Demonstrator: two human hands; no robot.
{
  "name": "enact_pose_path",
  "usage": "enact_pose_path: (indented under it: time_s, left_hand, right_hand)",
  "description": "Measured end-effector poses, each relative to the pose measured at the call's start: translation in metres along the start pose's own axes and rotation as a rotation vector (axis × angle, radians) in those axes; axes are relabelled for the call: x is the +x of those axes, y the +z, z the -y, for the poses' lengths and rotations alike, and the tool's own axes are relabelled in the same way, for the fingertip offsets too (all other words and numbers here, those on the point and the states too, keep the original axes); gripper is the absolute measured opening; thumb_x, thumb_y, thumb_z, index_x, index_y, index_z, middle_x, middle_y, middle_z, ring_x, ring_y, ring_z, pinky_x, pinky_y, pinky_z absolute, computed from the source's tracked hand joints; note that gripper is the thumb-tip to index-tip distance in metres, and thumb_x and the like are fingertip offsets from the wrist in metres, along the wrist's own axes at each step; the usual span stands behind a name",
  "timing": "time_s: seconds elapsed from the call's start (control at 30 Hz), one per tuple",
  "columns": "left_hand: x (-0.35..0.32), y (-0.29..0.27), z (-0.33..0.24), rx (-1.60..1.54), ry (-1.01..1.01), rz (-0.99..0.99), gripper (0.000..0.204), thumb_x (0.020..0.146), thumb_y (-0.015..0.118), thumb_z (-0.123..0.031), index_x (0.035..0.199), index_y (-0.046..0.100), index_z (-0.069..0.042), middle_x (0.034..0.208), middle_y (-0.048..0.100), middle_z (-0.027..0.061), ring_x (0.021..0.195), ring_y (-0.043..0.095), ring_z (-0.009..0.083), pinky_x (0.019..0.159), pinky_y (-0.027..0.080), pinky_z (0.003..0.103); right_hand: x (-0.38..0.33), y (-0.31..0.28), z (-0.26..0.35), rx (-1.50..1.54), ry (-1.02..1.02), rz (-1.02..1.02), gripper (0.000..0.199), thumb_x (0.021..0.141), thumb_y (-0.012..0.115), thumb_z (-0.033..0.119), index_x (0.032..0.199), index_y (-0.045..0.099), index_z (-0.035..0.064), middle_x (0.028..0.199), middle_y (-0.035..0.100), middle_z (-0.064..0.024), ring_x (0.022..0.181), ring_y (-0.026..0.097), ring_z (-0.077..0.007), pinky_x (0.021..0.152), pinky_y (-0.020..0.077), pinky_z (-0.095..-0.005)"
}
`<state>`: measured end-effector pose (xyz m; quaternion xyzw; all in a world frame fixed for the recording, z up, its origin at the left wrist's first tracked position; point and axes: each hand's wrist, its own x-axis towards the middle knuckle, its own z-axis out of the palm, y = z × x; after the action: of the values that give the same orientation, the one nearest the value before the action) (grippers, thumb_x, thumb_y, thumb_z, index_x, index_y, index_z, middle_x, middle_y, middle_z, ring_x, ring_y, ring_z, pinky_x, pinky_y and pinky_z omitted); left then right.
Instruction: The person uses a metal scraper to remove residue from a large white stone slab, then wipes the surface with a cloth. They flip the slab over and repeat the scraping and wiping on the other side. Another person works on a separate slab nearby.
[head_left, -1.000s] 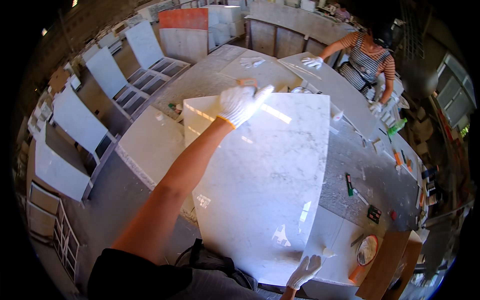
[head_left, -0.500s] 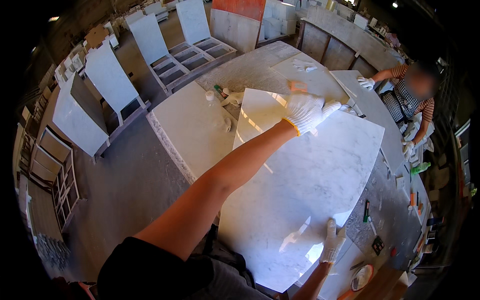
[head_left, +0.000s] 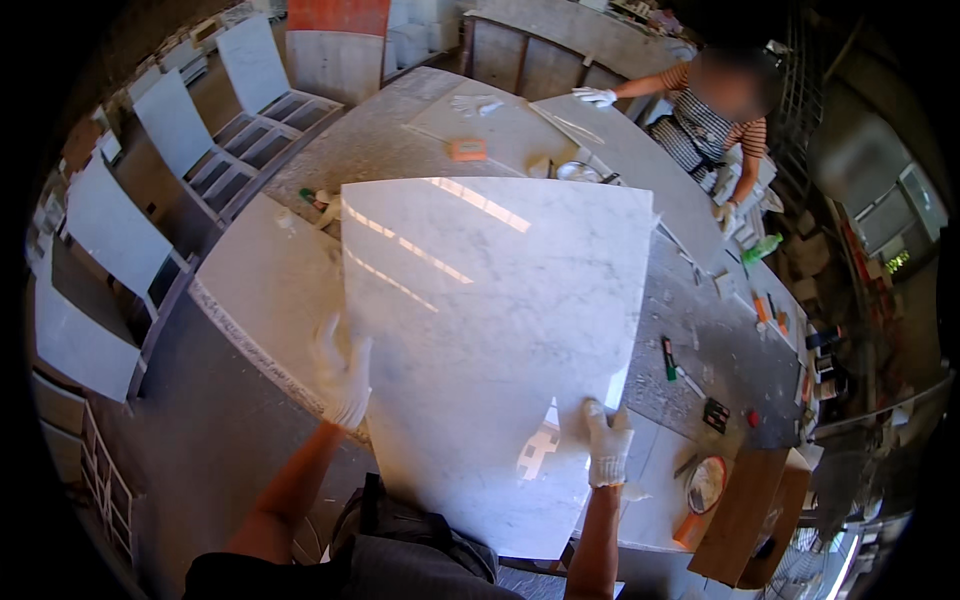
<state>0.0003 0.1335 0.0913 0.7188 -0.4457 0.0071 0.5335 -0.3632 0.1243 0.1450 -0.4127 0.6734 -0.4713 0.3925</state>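
A large polished white marble slab [head_left: 490, 330] with grey veining lies in front of me, reaching from my waist across the table. My left hand [head_left: 346, 380], in a white knitted glove, is at the slab's left edge with fingers stretched out and thumb apart; whether it touches the edge I cannot tell. On the opposite edge, my gloved right hand [head_left: 608, 445] grips the slab near its close end, the thumb on top and part of the fingers hidden. Light bars and a bright patch reflect off the polished face.
Across the table [head_left: 690, 310], a person [head_left: 700, 120] in white gloves touches another slab [head_left: 640, 165]. A green-and-black tool [head_left: 669, 358], a round container [head_left: 706, 480] and a cardboard box [head_left: 750, 515] are at right. An orange block [head_left: 467, 150] lies beyond; upright slabs [head_left: 125, 225] stand left.
My left hand has come back from the slab's far edge to its left edge. The slab now sits squarer in front of me, and my view has turned right. My right hand keeps its edge.
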Motion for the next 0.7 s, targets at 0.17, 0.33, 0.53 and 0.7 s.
enact_pose_path:
  time_s: [0.17,0.33,0.53,0.7]
  left_hand:
    - [-0.124,-0.051,0.075,-0.241,-0.809,0.503,0.052,0.084,0.072,-0.024,0.125,0.049,-0.002,0.117,0.050,0.0124,0.079,0.056,0.0174,0.077,0.049,0.032]
    - [-0.152,-0.069,0.059,0.059,-0.555,0.619,0.054,0.078,0.075,-0.040,0.107,0.051,-0.001,0.090,0.058,0.0122,0.077,0.056,0.0239,0.074,0.048,0.037]
    - [-0.136,-0.084,0.026,0.104,-1.035,0.727,0.063,0.076,0.077,-0.043,0.110,0.051,0.003,0.096,0.060,0.0146,0.090,0.060,0.0255,0.084,0.048,0.036]
    - [-0.158,-0.078,0.048,-0.091,-0.947,1.024,0.067,0.081,0.074,-0.043,0.123,0.052,0.004,0.112,0.063,0.0134,0.103,0.059,0.0202,0.090,0.046,0.033]
  right_hand:
    - [0.002,-0.006,0.004,-0.025,0.070,0.068,0.035,0.084,0.070,0.022,0.102,0.061,-0.0065,0.078,0.063,-0.0035,0.068,0.055,-0.0075,0.059,0.0449,-0.0250]
    - [0.004,-0.011,0.000,-0.057,0.092,0.110,0.037,0.085,0.071,0.024,0.105,0.062,-0.0060,0.081,0.064,-0.0043,0.069,0.055,-0.0074,0.060,0.0451,-0.0249]
    - [0.013,-0.017,-0.001,-0.091,0.082,0.195,0.036,0.086,0.071,0.024,0.107,0.065,-0.0037,0.087,0.068,-0.0047,0.076,0.057,-0.0075,0.065,0.0468,-0.0254]
    - [0.026,-0.021,0.002,-0.038,0.064,0.330,0.042,0.085,0.072,0.028,0.112,0.063,-0.0035,0.095,0.067,-0.0064,0.080,0.061,-0.0105,0.069,0.0511,-0.0275]
